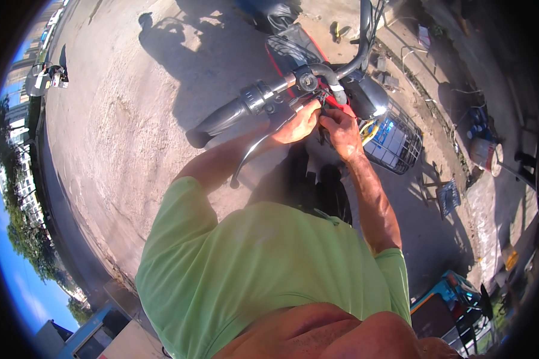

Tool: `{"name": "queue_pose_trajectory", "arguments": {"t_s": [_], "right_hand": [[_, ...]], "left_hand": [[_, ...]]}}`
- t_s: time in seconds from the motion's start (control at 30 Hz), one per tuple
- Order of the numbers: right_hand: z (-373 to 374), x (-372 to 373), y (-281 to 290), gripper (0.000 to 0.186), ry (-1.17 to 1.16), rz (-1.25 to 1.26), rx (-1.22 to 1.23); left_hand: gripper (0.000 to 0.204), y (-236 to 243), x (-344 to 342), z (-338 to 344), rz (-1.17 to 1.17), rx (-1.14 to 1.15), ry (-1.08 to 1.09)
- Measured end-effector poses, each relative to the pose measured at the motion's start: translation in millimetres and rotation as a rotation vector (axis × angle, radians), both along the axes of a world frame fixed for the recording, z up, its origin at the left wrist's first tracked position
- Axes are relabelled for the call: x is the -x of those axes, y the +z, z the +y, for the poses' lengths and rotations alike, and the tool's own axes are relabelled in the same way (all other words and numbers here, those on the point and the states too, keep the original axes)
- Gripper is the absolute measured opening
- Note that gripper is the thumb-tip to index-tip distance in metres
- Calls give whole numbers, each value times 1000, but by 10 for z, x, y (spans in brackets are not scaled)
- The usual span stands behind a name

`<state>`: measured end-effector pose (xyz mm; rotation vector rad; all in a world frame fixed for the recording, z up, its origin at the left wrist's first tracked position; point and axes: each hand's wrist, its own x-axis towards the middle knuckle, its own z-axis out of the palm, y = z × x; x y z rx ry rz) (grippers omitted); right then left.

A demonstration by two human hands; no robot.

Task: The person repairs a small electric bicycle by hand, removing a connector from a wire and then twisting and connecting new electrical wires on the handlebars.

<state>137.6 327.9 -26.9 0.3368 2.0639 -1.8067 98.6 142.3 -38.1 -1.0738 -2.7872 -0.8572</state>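
Observation:
My left hand [300, 124] and my right hand [343, 133] meet below the handlebar [286, 82] of a bike with red body panels. Both hands are closed, fingertips pinched close together. Thin dark cables [322, 96] run down to the fingers, but what each hand grips is too small and shaded to make out. Left of my hands juts a black handlebar grip [224, 121], with a curved brake lever [247, 158] passing beside my left forearm. A black wire basket [406, 143] holding something blue and white sits just right of my right hand.
Sunlit concrete ground [108, 131] spreads to the left, carrying shadows. A small stool [448, 197] and a whitish bucket [486, 157] stand on the right. Another parked vehicle [47, 79] is far left. A teal and black machine [455, 299] is at the lower right.

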Motion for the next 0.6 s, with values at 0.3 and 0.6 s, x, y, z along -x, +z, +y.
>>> {"name": "queue_pose_trajectory", "arguments": {"t_s": [0.3,0.6], "right_hand": [[36,27,158,42,38,18,-183],[81,20,151,41,103,-19,-209]], "left_hand": [[18,-30,12,19,-35,-79,110],[10,-432,45,-23,-68,-187,168]]}}
